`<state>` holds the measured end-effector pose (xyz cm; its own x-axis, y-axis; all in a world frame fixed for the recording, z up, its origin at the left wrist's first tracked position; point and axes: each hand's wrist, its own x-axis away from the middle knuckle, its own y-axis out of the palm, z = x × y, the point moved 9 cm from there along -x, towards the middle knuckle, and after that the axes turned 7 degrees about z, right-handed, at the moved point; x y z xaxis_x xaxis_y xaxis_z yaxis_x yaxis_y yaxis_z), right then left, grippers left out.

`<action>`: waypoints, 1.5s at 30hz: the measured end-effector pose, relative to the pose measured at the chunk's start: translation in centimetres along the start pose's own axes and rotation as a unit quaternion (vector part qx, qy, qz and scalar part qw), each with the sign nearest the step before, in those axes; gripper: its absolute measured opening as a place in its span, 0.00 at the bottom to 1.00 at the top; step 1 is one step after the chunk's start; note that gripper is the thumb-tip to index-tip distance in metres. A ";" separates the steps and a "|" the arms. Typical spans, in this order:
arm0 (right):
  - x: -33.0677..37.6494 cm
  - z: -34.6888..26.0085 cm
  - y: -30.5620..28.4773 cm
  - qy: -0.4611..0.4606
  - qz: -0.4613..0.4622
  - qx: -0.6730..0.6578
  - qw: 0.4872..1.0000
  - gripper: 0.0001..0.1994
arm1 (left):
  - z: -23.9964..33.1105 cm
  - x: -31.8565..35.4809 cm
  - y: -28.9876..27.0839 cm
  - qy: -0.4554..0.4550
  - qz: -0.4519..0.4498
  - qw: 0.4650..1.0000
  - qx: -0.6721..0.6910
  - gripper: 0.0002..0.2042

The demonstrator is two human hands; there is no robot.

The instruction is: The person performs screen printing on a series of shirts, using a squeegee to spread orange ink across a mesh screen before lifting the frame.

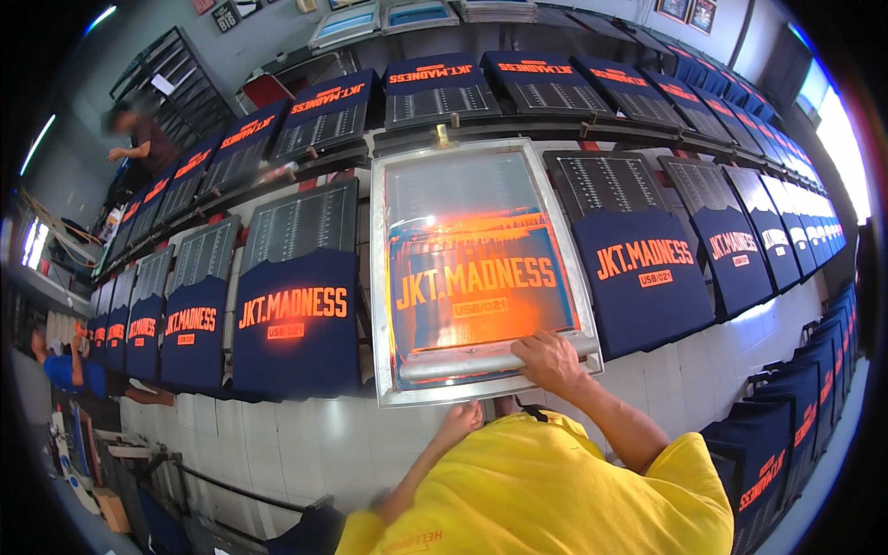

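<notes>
A screen-printing frame with a silver metal rim lies over a navy shirt on a board in front of me. Bright orange ink streaks its mesh, and orange block lettering shows through. Across the near end of the mesh lies a long silver squeegee. My right hand is closed over the squeegee's right part. Close to my body, just below the frame's near edge, my left hand has its fingers curled in; whether it grips anything is hidden.
Printed navy shirts lie on boards either side, and another row stands beyond a rail. More shirts hang over boards at lower right. Two people, one in a dark shirt, one in blue, are at the left.
</notes>
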<state>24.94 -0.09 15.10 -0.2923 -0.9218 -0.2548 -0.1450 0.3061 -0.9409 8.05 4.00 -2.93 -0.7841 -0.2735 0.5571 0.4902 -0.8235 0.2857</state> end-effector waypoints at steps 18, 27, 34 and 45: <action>2.6 -2.5 -1.5 -0.030 0.047 0.021 0.998 0.12 | 0.1 -0.3 0.1 0.073 -0.012 0.997 0.003 0.24; -0.1 -0.1 -0.9 -0.034 0.094 0.055 0.993 0.05 | 0.0 0.1 -0.2 0.046 0.028 0.998 -0.034 0.24; 0.9 -1.0 -1.4 -0.045 0.105 0.073 0.991 0.06 | 0.3 0.2 -0.9 0.010 0.052 0.995 -0.088 0.23; -2.1 1.8 -2.7 -0.031 0.135 0.043 0.989 0.08 | 0.1 0.9 -0.5 -0.013 0.037 0.998 -0.040 0.20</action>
<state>27.64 0.59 17.78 -0.2507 -0.8225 -0.5106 0.0122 0.5247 -0.8512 7.16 4.26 -2.50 -0.7363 -0.3219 0.5952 0.5132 -0.8390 0.1811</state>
